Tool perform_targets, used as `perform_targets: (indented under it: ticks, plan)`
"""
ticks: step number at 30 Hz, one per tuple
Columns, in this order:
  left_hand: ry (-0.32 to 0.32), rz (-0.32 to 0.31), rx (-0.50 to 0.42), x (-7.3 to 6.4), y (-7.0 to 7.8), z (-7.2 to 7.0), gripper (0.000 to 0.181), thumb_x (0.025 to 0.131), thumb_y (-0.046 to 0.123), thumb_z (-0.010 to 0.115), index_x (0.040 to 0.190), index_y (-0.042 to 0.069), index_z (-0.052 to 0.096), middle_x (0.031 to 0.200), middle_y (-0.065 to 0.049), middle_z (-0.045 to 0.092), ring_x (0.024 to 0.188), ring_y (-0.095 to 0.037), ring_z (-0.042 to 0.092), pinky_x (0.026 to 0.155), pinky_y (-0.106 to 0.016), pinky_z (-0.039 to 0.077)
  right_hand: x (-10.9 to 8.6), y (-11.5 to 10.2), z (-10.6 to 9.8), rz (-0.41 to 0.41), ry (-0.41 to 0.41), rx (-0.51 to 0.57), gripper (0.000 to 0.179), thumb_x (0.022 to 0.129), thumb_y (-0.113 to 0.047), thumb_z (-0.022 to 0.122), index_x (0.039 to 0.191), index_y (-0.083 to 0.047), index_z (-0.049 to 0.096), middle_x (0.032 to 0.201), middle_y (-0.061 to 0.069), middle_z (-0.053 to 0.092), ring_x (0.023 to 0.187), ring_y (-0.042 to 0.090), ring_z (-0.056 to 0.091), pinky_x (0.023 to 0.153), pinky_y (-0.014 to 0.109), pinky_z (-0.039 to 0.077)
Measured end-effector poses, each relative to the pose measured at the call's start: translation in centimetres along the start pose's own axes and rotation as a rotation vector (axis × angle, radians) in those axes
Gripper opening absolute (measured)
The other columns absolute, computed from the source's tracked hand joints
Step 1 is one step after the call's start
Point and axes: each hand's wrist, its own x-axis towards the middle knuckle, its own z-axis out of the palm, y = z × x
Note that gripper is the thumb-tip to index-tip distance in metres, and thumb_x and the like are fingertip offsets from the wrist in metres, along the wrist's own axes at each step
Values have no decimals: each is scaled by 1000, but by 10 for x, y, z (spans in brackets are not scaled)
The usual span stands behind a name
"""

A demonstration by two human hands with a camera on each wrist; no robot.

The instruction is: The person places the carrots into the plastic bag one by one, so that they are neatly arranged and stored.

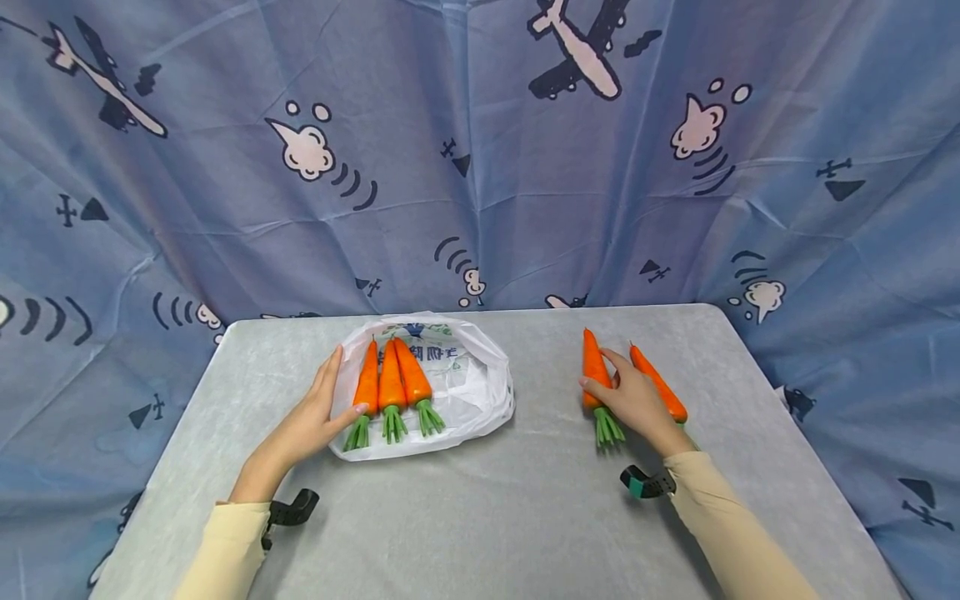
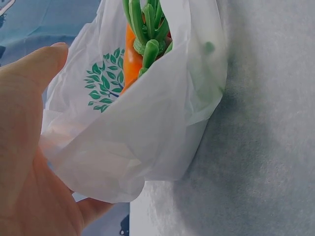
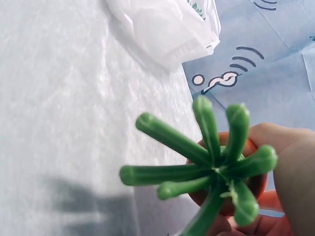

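Three orange carrots with green stalks lie side by side in a white plastic bag (image 1: 480, 417) at the left of the table; the middle carrot (image 1: 391, 379) points away from me. My left hand (image 1: 303, 421) touches the bag's left side, its fingers fairly straight and the thumb over the rim. In the left wrist view the bag (image 2: 142, 147) stands up around the green stalks (image 2: 150, 29). At the right, my right hand (image 1: 636, 400) grips a carrot (image 1: 594, 362) between thumb and fingers. Its stalks (image 3: 211, 167) fill the right wrist view. Another carrot (image 1: 658, 383) lies beyond that hand, partly hidden.
A grey-white table (image 1: 465, 533) carries everything. Behind it hangs a blue curtain (image 1: 412, 167) printed with aeroplanes. Each wrist wears a black band, one on the left (image 1: 294, 508) and one on the right (image 1: 647, 483).
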Motion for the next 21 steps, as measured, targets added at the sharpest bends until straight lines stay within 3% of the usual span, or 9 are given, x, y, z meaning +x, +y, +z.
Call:
perform_targets:
  ticks: [10, 21]
  plan:
    - [0, 0, -6, 0, 0, 0, 102, 95, 54, 58, 158, 24, -17, 166, -22, -1, 147, -52, 21, 115, -68, 25, 0, -13, 1, -38, -6, 32, 86, 90, -62, 60, 153, -10, 35, 71, 4, 47, 57, 16, 42, 51, 26, 34]
    - [-3, -2, -14, 1, 2, -1, 103, 95, 51, 59, 158, 23, -16, 166, -22, -1, 147, -52, 20, 115, -68, 25, 0, -33, 3, -64, -18, 39, 76, 92, -49, 64, 153, -13, 37, 70, 3, 46, 55, 16, 40, 50, 25, 33]
